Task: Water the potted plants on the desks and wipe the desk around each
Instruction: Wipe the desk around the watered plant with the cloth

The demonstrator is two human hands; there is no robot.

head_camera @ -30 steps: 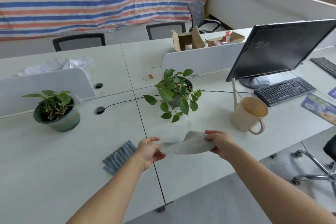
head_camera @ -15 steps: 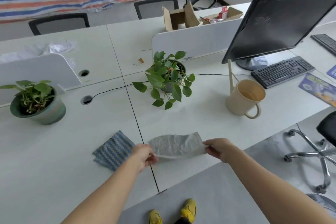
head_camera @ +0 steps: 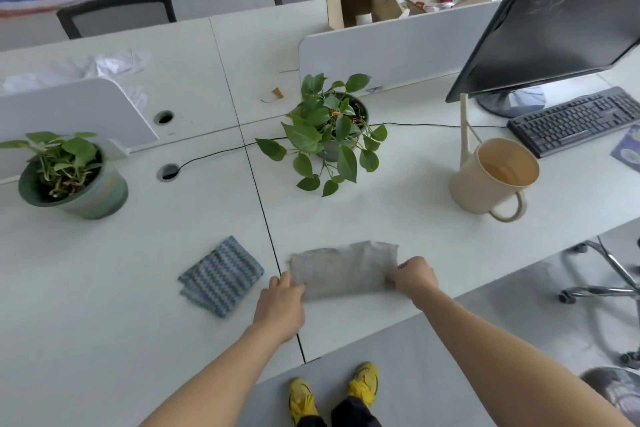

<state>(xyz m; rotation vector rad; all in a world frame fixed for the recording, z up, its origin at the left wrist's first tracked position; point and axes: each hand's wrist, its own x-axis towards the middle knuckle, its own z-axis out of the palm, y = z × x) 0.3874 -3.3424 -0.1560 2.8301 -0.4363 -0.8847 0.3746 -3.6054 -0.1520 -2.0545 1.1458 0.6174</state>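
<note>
Left grip (head_camera: 280,302) and right grip (head_camera: 414,279) each pinch an end of the grey cloth (head_camera: 343,269), stretched flat on the desk (head_camera: 398,215), likely squaring it for wiping by the plant (head_camera: 329,135).

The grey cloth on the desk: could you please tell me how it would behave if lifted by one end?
Probably floppy: the grey cloth lies flat on the desk with a rumpled far edge, so it would likely droop. Likely light, since the left hand and right hand hold it only at its ends. Its rough texture suggests little slipping.
</note>
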